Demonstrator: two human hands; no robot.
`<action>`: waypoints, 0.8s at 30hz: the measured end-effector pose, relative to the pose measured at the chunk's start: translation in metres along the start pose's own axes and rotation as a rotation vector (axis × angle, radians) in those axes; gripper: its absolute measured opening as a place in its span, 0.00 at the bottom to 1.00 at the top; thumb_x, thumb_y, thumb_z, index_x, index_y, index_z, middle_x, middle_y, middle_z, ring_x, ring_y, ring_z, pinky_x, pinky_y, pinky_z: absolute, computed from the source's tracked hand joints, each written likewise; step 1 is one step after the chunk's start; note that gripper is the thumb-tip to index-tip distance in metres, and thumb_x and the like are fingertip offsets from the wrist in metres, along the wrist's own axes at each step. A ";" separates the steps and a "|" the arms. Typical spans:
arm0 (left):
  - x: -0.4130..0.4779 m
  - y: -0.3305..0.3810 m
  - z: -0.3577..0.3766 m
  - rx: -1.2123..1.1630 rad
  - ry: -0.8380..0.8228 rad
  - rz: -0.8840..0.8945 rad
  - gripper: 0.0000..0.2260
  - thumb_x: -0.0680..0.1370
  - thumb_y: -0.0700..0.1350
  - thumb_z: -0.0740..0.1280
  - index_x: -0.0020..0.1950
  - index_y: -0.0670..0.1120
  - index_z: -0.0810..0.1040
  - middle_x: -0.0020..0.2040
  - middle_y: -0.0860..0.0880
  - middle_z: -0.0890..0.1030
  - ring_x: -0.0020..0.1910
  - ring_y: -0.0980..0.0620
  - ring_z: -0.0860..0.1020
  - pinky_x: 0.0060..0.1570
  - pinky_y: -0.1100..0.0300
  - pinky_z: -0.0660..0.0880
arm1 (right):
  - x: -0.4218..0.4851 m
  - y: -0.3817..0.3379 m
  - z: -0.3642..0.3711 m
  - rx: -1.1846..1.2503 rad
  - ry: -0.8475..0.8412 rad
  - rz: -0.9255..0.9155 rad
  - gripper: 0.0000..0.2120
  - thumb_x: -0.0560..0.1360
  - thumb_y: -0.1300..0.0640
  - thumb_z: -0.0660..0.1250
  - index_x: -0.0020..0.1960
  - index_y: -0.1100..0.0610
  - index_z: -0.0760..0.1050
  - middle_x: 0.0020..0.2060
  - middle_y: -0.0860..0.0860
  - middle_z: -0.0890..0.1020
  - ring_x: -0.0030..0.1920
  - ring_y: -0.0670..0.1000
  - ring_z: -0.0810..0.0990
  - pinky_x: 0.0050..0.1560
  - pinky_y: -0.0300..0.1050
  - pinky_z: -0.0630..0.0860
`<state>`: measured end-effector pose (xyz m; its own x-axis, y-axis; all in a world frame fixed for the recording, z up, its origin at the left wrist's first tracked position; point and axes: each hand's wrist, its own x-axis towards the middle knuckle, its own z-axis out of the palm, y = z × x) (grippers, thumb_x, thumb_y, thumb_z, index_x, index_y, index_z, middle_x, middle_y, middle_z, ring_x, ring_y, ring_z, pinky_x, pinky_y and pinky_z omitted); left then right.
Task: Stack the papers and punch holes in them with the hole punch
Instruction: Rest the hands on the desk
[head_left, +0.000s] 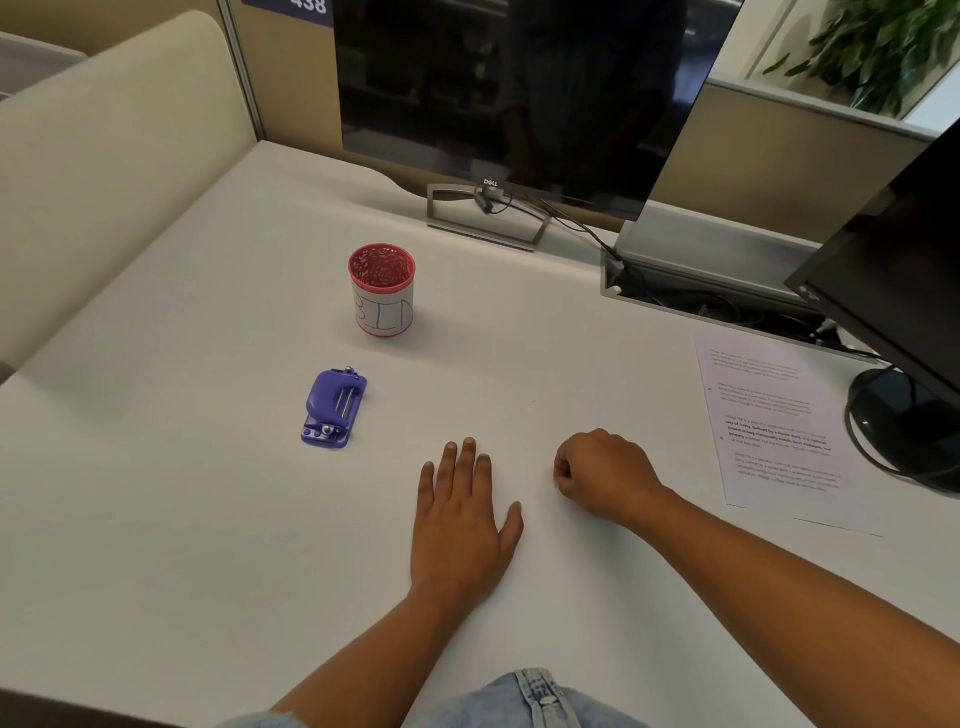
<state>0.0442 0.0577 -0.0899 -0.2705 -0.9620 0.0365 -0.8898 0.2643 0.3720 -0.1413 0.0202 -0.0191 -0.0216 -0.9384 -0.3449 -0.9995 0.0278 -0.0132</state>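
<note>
A purple hole punch (332, 406) lies on the white desk (208, 519), left of centre. Printed papers (779, 431) lie flat at the desk's right side, partly under a monitor's base. My left hand (462, 519) rests palm down on the desk, fingers spread, holding nothing, to the right of and nearer than the punch. My right hand (602, 475) is curled into a loose fist on the desk between my left hand and the papers. Nothing shows inside the fist.
A red mesh cup (383, 290) with a white label stands behind the punch. A Dell monitor (519, 98) stands at the back, a second black monitor (904, 291) at the right with its round base (904, 431). Cables lie in a tray (701, 291).
</note>
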 end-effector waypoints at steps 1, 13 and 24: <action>0.000 0.000 0.000 0.003 -0.001 0.001 0.32 0.79 0.62 0.51 0.77 0.44 0.64 0.80 0.44 0.59 0.80 0.46 0.54 0.78 0.46 0.49 | 0.000 -0.002 0.000 -0.047 0.000 -0.007 0.08 0.74 0.55 0.63 0.43 0.53 0.81 0.40 0.50 0.84 0.40 0.54 0.82 0.40 0.46 0.79; 0.000 -0.001 0.002 0.014 -0.012 -0.003 0.34 0.79 0.64 0.48 0.79 0.45 0.60 0.81 0.46 0.55 0.80 0.47 0.49 0.78 0.48 0.43 | 0.006 -0.016 0.006 -0.140 -0.055 0.012 0.10 0.65 0.57 0.66 0.30 0.53 0.65 0.27 0.48 0.71 0.26 0.49 0.70 0.28 0.39 0.65; 0.000 -0.002 0.002 -0.005 -0.018 -0.002 0.33 0.79 0.63 0.48 0.78 0.45 0.61 0.81 0.45 0.56 0.80 0.47 0.50 0.78 0.46 0.46 | 0.005 0.013 0.003 0.599 0.001 0.251 0.09 0.63 0.54 0.67 0.28 0.54 0.68 0.27 0.51 0.73 0.28 0.50 0.71 0.31 0.43 0.68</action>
<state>0.0448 0.0571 -0.0922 -0.2750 -0.9613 0.0189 -0.8886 0.2616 0.3767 -0.1547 0.0171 -0.0241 -0.2536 -0.8786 -0.4046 -0.7788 0.4335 -0.4534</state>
